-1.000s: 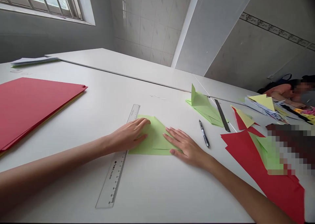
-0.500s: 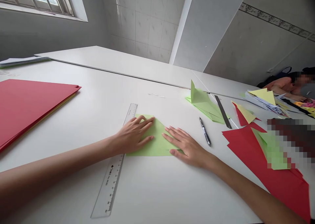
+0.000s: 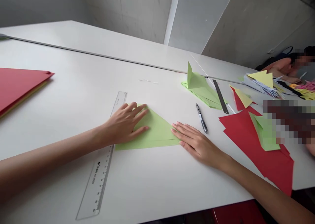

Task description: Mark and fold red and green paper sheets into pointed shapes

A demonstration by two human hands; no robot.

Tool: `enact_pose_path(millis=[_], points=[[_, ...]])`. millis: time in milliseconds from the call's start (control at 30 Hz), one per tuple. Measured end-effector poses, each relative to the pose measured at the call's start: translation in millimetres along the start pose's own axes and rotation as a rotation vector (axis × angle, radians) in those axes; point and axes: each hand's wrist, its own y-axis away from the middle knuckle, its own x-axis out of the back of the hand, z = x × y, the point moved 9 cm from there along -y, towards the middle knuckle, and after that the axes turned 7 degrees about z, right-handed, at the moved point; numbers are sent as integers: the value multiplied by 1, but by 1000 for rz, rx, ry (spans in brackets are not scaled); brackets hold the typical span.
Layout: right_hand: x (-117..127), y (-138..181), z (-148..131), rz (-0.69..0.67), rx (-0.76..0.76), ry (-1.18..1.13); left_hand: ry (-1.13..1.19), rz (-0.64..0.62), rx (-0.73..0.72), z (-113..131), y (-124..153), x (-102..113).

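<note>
A folded sheet of light green paper [image 3: 155, 130] lies flat on the white table, tapering toward the right. Across its left part rests my left hand [image 3: 126, 122], fingers spread and palm down, also covering the middle of a clear plastic ruler [image 3: 94, 181]. My right hand [image 3: 194, 140] lies flat with fingertips on the paper's narrow right tip, its fingers stretched out and the thumb held close. The ruler runs slantwise along the paper's left edge. Neither hand grasps anything.
A pen [image 3: 201, 118], more folded green paper [image 3: 203, 91] and a dark flat strip [image 3: 220, 96] lie beyond my right hand. Red sheets [image 3: 253, 142] are on the right, a red paper stack [image 3: 22, 86] on the left. Another person [image 3: 283, 66] sits at far right.
My right hand has slid rightward to the tip of the green paper, uncovering more of it. My left hand stays on the paper and ruler. The view has shifted.
</note>
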Motion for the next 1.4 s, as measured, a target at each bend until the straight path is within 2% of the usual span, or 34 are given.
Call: enact_pose_path(millis=[233,433,633,867,1167,1400], points=[[19,38,3,65,-24,38,-51,-3,-33,4,-6,-6],[23,56,7,109,-77,35,-31,-30,-18,1,-9,-10],[24,56,7,138,-89,24,5,-86,-68,7,-13,-11],[25,55,6,143,-79,30,271,-48,-117,39,-25,-10],[28,52,3,159,-67,55,257,33,-119,52,-26,-10],[14,27,-3,28,-114,130,282,27,-91,61,-29,-8]])
